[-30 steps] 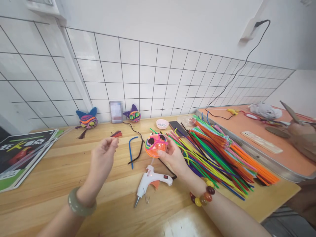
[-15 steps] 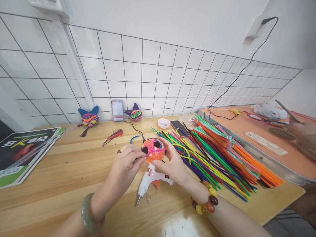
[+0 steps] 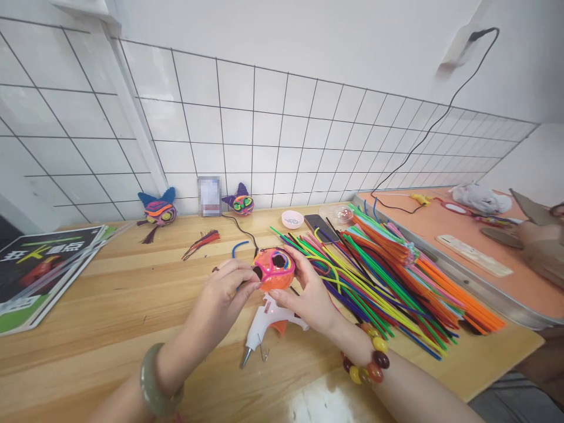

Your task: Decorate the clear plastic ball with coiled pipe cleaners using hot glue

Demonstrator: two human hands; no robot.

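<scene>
An orange rounded craft piece (image 3: pixel 277 278) with pink and blue lines and two dark eye patches is held above the wooden table. My right hand (image 3: pixel 314 296) grips its right side, thumb underneath. The fingertips of my left hand (image 3: pixel 233 288) are pinched at its left edge, beside the left dark patch; what exactly lies between them is hidden. Below the piece lies a white glue gun (image 3: pixel 261 329), nozzle toward me. A short blue stem (image 3: pixel 239 244) shows behind my left hand. To the right of my right hand spreads a pile of coloured pipe cleaners (image 3: pixel 370 276).
Two finished craft heads (image 3: pixel 158 212) stand along the tiled wall beside a small card (image 3: pixel 210 197). A pink bowl (image 3: pixel 292 220) and a phone (image 3: pixel 321 228) sit at the back. Magazines (image 3: pixel 48 264) lie left. Another person's hand (image 3: pixel 540 247) is over the orange table at right.
The orange piece has turned slightly in my hands, showing more of its front. At the right, the other person's hand and the brown item in it have shifted.
</scene>
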